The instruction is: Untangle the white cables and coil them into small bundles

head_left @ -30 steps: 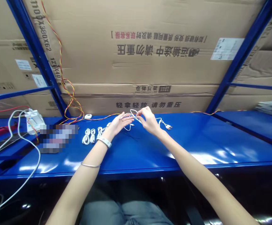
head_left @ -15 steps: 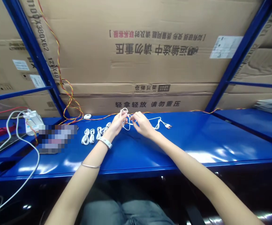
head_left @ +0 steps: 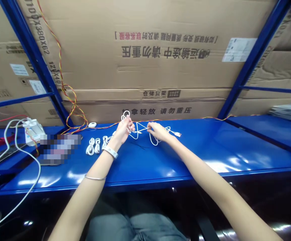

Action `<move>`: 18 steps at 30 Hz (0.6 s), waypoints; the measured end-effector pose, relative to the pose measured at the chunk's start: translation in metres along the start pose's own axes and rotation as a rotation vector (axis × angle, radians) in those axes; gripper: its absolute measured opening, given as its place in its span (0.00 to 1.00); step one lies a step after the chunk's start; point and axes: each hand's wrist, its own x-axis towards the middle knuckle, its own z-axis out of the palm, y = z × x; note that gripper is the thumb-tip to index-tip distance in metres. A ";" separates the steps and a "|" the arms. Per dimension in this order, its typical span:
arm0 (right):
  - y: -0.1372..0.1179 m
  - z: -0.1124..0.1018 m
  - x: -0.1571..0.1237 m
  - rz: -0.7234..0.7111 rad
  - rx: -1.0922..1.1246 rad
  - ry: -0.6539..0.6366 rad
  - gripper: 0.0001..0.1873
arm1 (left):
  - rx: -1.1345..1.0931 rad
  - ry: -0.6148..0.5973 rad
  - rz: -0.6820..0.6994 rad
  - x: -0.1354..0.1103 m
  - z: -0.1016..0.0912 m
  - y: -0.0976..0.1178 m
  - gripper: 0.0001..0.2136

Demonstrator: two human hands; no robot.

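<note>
— Is your picture bright enough?
— Yes, you get even light on the cardboard cartons (head_left: 145, 67) and white glare streaks across the blue steel bench (head_left: 140, 157).
— Sharp?
— Mostly, but you see the blue shelf uprights (head_left: 32, 63) bow toward the edges, a mosaic blur (head_left: 60, 149) at left, and deep darkness below the bench.

A white USB cable (head_left: 137, 131) was raised in slack loops, with one small loop standing upright at its 11 o'clock side. Its plug (head_left: 178, 134) lay at 3 o'clock on the blue shelf (head_left: 198, 150). Coiled white cables (head_left: 92, 146) lay bundled at 9 o'clock.
</note>
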 end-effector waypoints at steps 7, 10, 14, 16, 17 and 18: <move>-0.005 -0.019 0.002 0.238 0.995 0.003 0.11 | 0.447 0.011 0.060 -0.002 0.004 -0.010 0.20; -0.017 -0.025 0.000 0.254 1.164 0.038 0.15 | 0.609 -0.167 -0.001 -0.006 0.009 -0.019 0.18; -0.030 -0.022 -0.003 0.211 1.109 0.091 0.15 | 0.696 -0.364 -0.006 -0.010 0.014 -0.026 0.24; -0.034 -0.018 -0.003 0.160 1.021 0.122 0.14 | 0.741 -0.413 0.030 -0.010 0.013 -0.029 0.25; -0.034 -0.016 -0.002 0.136 0.975 0.136 0.13 | 0.769 -0.421 0.050 -0.009 0.013 -0.031 0.25; -0.034 -0.014 -0.002 0.116 0.927 0.153 0.13 | 0.796 -0.420 0.067 -0.008 0.012 -0.032 0.23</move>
